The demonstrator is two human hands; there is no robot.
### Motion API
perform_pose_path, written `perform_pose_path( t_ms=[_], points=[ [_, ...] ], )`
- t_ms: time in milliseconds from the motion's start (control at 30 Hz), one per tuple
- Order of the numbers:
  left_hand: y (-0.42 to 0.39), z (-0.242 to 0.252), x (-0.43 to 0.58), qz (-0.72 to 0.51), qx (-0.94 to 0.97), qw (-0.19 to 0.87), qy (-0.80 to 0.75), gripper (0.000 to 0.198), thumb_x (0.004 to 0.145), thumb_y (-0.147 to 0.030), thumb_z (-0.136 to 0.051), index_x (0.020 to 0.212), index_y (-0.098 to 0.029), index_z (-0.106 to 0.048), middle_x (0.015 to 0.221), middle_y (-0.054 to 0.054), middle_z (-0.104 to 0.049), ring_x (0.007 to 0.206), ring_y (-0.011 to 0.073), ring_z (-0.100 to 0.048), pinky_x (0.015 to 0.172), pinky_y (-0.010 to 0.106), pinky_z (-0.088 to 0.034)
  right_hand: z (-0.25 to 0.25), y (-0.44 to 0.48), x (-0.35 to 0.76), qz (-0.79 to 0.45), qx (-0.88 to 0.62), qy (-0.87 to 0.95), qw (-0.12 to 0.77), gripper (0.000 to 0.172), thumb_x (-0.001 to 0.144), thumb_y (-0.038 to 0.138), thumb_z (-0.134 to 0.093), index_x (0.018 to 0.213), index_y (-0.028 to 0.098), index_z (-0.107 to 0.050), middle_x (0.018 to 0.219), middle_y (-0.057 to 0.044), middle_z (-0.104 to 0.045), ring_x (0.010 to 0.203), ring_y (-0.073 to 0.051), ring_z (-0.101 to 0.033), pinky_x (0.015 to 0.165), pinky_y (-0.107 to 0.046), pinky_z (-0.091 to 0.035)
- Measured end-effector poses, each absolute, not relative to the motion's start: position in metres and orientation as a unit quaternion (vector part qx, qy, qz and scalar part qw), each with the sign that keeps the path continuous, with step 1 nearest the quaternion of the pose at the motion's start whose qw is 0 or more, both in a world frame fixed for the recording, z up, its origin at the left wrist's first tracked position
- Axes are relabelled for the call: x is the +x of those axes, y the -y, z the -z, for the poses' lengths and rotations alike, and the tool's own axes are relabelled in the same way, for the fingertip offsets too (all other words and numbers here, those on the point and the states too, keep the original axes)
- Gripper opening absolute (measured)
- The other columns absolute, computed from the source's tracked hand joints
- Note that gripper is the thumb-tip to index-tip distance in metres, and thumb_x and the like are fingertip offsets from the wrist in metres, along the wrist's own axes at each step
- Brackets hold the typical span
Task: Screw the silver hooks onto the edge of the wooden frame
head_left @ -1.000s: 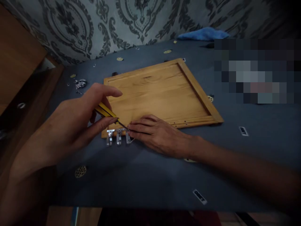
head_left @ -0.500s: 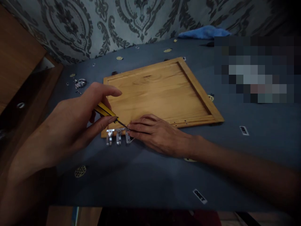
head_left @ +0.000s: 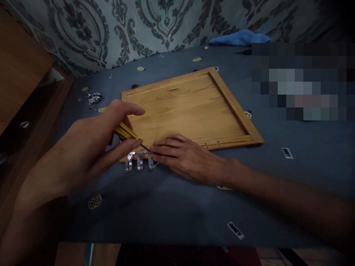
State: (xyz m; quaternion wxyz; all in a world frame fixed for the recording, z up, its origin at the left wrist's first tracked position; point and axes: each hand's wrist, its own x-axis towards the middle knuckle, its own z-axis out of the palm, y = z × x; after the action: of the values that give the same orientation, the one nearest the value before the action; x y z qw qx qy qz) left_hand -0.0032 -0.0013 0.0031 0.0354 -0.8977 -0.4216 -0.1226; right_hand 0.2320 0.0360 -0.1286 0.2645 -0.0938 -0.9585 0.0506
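Between the thumb and fingers of my left hand [head_left: 102, 136] is a screwdriver [head_left: 126, 131] with a yellow and black handle. Its thin shaft slants down to the right, the tip at the metal rail with hooks [head_left: 140, 161] by my right fingertips. The rail lies along the near left edge of a framed wooden panel [head_left: 177, 107], its hooks hanging over that edge. My right hand [head_left: 185, 159] rests on the near edge of the panel, fingers together against the rail's right end. Whatever its fingertips press on is hidden.
More metal hooks [head_left: 94, 98] with small loose parts lie at the left on the dark blue patterned cloth [head_left: 172, 214]. A blue cloth [head_left: 241, 38] is bunched by the patterned wall. Brown wooden furniture [head_left: 24, 66] borders the left side. The upper right is blurred out.
My left hand has shifted slightly to the right, its thumb sliding down towards the screwdriver's shaft. My right hand, the panel and the hook rail look unmoved.
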Motion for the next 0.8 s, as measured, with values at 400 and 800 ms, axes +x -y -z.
perform_pose_path(
  t_ms=[400, 800],
  points=[
    [-0.0002, 0.0068, 0.0038, 0.165, -0.868, 0.068, 0.463, 0.039, 0.102, -0.049, -0.045, 0.129, -0.022, -0.050, 0.088, -0.003, -0.059, 0.054, 0.0077, -0.059, 0.046, 0.019, -0.042, 0.1298, -0.0360, 0.2319, -0.063, -0.094, 0.959, 0.260, 0.032, 0.104, 0.017, -0.046, 0.129, 0.013, -0.066, 0.128, -0.012, -0.072, 0.121, -0.023, -0.064, 0.103, -0.044, -0.049],
    [0.0006, 0.0045, 0.0060, 0.161, -0.874, 0.070, 0.454, 0.034, 0.101, -0.050, -0.050, 0.117, -0.020, -0.058, 0.070, -0.004, -0.060, 0.053, 0.0132, -0.063, 0.047, 0.023, -0.045, 0.1310, -0.0356, 0.2334, -0.065, -0.093, 0.958, 0.264, 0.034, 0.104, 0.015, -0.043, 0.128, 0.011, -0.066, 0.130, -0.013, -0.071, 0.123, -0.024, -0.063, 0.103, -0.044, -0.049]
  ],
)
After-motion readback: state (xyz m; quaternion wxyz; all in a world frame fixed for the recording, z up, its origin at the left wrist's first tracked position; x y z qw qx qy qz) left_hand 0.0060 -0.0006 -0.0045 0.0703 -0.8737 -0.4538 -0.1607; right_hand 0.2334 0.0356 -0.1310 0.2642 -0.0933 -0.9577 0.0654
